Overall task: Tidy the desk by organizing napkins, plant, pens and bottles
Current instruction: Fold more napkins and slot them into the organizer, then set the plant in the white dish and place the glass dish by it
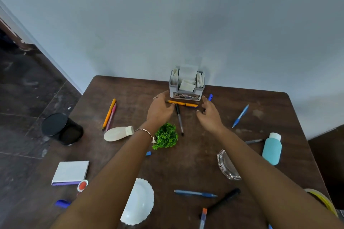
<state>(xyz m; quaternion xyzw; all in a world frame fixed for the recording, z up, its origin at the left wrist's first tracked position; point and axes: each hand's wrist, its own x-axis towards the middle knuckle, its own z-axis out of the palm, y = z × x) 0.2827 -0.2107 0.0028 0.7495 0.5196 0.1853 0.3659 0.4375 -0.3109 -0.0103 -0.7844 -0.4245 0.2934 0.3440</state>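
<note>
Napkin holder (187, 95) set at far edge of desk (186, 163), flanked by left hand (160, 110) and right hand (209, 112), both spread loose, nothing held, yellow pen (182, 103) laid between them, plant (166, 136) beside left wrist.

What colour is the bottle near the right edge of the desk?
The bottle is light teal with a white cap; head view.

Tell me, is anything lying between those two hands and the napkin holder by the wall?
Yes. An orange pen lies crosswise just in front of the napkin holder, between it and the left hand and right hand. A black pen lies in the gap between the hands, pointing at it.
</note>
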